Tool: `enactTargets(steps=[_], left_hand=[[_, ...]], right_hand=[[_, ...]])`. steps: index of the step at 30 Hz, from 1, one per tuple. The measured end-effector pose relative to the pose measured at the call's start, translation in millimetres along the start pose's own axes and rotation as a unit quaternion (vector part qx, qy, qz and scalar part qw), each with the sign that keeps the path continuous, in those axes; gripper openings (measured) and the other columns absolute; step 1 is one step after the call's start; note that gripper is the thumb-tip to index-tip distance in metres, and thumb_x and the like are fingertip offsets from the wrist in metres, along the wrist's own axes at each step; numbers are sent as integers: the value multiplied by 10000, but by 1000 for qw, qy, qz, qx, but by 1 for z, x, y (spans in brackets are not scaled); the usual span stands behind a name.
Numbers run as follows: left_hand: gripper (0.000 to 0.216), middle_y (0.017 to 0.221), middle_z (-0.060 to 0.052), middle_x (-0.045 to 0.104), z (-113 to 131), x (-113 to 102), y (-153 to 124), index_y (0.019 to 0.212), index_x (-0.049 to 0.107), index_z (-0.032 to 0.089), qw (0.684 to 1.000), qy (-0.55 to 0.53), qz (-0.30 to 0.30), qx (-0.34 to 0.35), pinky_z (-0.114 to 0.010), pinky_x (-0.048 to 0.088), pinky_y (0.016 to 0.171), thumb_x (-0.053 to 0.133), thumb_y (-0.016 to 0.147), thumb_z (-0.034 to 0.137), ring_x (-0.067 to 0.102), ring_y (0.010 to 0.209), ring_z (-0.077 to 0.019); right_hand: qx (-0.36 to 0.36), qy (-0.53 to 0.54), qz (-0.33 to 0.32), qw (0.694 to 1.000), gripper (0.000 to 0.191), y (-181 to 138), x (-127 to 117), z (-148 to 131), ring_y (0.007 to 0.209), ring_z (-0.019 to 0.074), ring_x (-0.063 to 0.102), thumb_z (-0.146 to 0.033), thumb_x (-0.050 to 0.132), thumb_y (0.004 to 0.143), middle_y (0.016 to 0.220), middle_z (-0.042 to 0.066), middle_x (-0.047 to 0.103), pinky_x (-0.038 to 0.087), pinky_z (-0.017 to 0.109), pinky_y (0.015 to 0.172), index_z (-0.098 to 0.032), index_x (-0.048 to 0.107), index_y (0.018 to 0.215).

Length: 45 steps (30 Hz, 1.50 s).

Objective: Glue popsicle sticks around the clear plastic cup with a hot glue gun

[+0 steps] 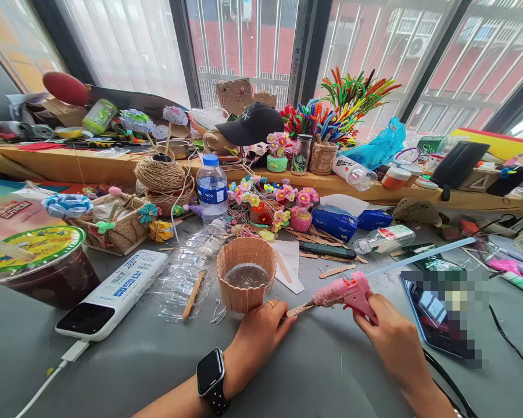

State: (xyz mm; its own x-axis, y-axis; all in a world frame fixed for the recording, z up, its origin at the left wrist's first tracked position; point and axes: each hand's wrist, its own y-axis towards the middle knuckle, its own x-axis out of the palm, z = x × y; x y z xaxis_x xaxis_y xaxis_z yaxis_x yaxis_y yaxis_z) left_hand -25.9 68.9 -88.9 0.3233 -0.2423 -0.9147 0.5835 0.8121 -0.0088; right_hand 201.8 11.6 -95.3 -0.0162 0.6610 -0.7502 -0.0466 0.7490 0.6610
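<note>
My right hand (390, 334) is wrapped around the handle of a pink hot glue gun (346, 292), with a long translucent glue stick (422, 255) poking out of its back. The nozzle points left, onto a flat wooden craft stick (300, 309). My left hand (261, 334), with a ring and a watch, rests on the table and pinches the other end of that stick. Just behind the left hand stands a round cup (246, 299) walled with upright craft sticks. Clear plastic shows inside it. The left fingertips are partly hidden.
Left of the cup lies a cut clear plastic bottle (181, 278) with a craft stick on it, then a white power bank (113, 290) on a cable. A phone (440, 316) lies at right. Behind are a box cutter (326, 251), a water bottle (211, 188) and pipe-cleaner flowers (281, 217).
</note>
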Motion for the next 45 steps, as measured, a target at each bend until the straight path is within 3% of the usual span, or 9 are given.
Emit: enactTargets(steps=[45], left_hand=[[251, 768, -35, 615, -1, 1, 1, 806, 537, 161, 1000, 1, 4, 6, -247, 392, 588, 352, 878, 315, 588, 690, -170]], right_hand=[[23, 5, -24, 999, 202, -2, -3, 12, 582, 144, 588, -253, 369, 815, 702, 32, 618, 432, 245, 509, -157, 539, 867]])
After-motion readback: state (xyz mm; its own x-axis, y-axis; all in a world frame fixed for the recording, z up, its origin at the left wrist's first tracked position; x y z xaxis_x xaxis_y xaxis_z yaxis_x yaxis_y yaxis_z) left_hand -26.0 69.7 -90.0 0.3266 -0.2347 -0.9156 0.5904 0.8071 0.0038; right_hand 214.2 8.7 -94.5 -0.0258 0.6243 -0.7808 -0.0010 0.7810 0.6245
